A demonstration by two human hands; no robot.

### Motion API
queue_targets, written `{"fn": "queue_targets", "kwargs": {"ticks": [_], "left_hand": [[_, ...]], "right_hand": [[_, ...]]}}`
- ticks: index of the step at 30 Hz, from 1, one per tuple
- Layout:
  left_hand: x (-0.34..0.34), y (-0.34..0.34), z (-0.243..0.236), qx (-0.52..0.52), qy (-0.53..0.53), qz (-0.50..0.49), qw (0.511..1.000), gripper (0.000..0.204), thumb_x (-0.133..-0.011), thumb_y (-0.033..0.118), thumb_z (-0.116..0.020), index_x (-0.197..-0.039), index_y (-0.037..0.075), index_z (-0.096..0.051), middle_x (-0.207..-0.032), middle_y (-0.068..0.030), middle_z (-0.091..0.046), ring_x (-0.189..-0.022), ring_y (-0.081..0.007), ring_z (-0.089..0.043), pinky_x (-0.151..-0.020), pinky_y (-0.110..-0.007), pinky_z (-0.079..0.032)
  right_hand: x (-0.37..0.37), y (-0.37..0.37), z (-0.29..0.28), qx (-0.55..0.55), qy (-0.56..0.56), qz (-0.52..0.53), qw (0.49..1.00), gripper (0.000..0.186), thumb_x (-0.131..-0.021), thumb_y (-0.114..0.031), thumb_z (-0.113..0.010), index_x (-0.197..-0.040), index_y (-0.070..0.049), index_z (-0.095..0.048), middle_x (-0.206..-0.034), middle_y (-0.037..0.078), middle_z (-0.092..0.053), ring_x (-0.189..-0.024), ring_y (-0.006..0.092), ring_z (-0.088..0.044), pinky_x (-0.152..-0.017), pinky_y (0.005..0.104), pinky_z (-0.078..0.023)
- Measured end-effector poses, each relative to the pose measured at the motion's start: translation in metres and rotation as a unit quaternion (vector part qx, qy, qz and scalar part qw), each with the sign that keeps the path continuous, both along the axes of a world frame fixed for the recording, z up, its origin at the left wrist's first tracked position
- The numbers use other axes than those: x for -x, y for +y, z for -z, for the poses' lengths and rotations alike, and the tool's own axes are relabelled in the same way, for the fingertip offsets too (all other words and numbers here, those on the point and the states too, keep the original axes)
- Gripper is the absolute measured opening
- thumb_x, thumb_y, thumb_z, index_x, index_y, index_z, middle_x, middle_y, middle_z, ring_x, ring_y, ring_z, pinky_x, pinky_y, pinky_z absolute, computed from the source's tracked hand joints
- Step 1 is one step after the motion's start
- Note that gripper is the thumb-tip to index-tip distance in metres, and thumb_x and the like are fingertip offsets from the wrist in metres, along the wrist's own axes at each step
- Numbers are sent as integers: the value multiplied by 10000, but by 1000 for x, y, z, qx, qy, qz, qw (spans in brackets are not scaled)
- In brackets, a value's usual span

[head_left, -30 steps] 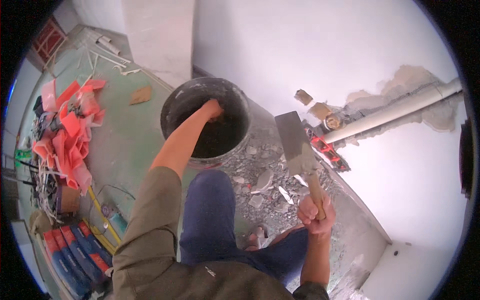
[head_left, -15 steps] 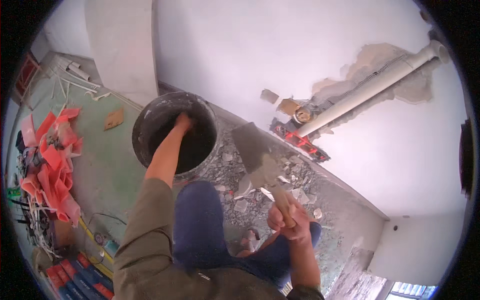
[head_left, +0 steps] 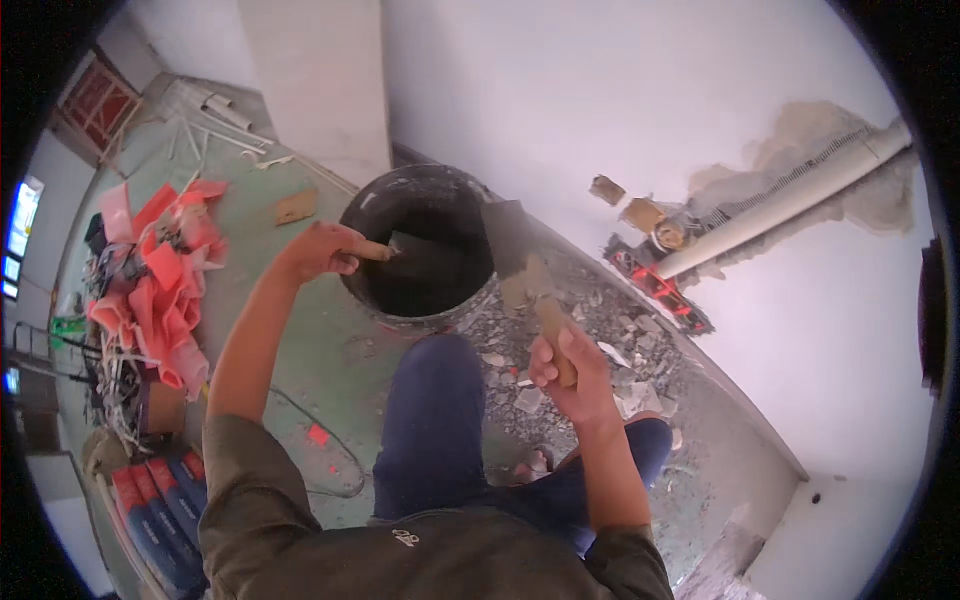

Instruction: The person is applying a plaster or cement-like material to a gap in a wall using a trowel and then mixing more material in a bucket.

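Note:
My left hand (head_left: 325, 250) grips the wooden handle of a dark-bladed trowel (head_left: 422, 255), its blade over the large black bucket (head_left: 420, 185). My right hand (head_left: 568, 370) is closed around the wooden handle of a second broad trowel (head_left: 508, 235); its blade is raised beside the bucket's right rim, with grey residue near the handle. The bucket's dark interior hides what it holds. My bent knees are just below it, with grey rubble (head_left: 530, 395) on the floor to the right.
Crumpled pink foam sheets (head_left: 165, 310) and blue-red bags (head_left: 155, 520) lie at left, plus white pipes (head_left: 225, 110) farther back. A thin cable loops near my left leg. On the right, a white pipe (head_left: 780, 205) runs along the patched wall above a red-black object (head_left: 660, 285).
My left hand has come up out of the bucket and moved left with a trowel in it. My right hand and its trowel first dipped leftward, then rose slightly. The view has shifted.

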State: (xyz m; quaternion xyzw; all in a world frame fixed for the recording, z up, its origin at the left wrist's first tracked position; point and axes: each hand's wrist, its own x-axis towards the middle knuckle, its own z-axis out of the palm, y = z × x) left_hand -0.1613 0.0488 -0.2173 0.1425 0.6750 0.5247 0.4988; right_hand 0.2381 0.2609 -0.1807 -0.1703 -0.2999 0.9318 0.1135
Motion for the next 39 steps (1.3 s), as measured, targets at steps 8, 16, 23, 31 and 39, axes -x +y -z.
{"fn": "queue_targets", "kwargs": {"ticks": [8,16,23,31,39], "left_hand": [[-76,-56,-17,-172,-181,-3,968,585,-851,242,-637,-1317,-61,-452,-1044,-109,-604,-810,-161,-630,-671,-257,-545],[-127,-44,16,-240,-267,5,933,378,-821,188,-616,-1151,25,-526,-913,-47,-565,-739,-157,-570,-618,-300,-459],[-175,-24,-14,54,397,-48,915,399,-963,355,-491,-1137,-5,-494,-838,-220,-593,-784,-364,-612,-686,-442,-469],[-197,-21,-23,113,454,-26,883,461,-957,419,-497,-1170,10,-494,-919,-286,-633,-898,-485,-588,-736,-521,-458],[-199,-7,-23,137,483,-13,865,346,-962,379,-497,-1020,41,-450,-846,-261,-626,-831,-474,-594,-688,-536,-449]], "right_hand": [[36,-5,-2,-128,-75,-10,989,424,-972,-240,-530,-1327,-28,-438,-836,31,-518,-648,99,-463,-579,266,-420],[78,-11,23,-196,-107,-23,975,182,-975,-189,-492,-1102,-59,-506,-733,4,-495,-527,72,-440,-438,226,-340],[107,-36,15,-149,-124,-10,981,163,-976,-203,-497,-1059,-63,-504,-725,-2,-485,-483,69,-428,-407,235,-318],[133,-49,9,-125,-99,6,987,249,-983,-202,-494,-1185,-62,-456,-726,0,-453,-475,79,-424,-400,245,-320],[138,-51,8,-105,-121,-12,987,255,-973,-190,-502,-1189,-62,-460,-715,-3,-465,-464,74,-424,-401,244,-331]]}}
